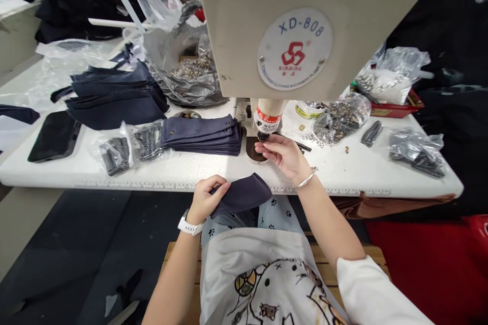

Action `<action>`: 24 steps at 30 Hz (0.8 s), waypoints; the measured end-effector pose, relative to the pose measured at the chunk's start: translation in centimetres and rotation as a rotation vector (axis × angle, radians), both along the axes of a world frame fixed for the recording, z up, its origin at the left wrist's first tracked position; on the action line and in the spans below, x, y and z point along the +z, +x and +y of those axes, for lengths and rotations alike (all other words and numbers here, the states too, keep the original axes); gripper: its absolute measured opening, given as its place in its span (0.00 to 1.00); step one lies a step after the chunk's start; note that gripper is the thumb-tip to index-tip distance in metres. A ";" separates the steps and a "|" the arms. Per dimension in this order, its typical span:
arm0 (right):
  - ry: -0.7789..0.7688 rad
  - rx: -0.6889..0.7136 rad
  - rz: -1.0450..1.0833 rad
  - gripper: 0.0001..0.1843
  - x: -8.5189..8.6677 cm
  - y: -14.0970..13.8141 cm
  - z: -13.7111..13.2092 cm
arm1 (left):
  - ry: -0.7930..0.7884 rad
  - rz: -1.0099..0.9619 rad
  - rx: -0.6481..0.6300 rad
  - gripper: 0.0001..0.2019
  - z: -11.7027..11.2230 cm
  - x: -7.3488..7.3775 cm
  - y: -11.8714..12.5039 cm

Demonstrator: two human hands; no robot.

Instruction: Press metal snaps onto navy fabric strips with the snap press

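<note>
My left hand (206,199) grips a folded piece of dark navy fabric (242,195) just above the front edge of the white table. My right hand (284,155) reaches to the dark die (263,135) under the cream head of an XD-808 press machine (293,45). Its thumb and fingers pinch close together at the die, and anything small between them is hidden. Below that hand sits the machine's brown round base plate (253,151). A stack of navy fabric strips with metal eyelets (202,135) lies to the left of the machine.
A larger navy fabric pile (114,99) and a black flat pad (54,136) lie at the left. Plastic bags of metal fittings (340,119) and dark parts (417,153) sit at the right, with loose rings nearby. A red tray (396,110) stands behind them.
</note>
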State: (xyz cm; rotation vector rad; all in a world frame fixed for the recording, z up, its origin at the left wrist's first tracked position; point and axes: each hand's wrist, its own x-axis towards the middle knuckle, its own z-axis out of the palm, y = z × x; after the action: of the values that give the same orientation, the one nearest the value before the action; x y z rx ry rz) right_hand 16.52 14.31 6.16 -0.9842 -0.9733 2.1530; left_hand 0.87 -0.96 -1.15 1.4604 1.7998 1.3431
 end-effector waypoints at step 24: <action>0.912 0.979 -0.306 0.16 -1.8 3.6 -5.7 | 0.106 0.060 -0.519 0.09 -1.8 4.5 3.8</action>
State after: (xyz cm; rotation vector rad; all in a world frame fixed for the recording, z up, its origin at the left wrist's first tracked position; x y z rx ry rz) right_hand 20.09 8.65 4.34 -0.3644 -2.6673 1.7640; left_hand 4.66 -2.81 3.38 1.8746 1.2636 1.1427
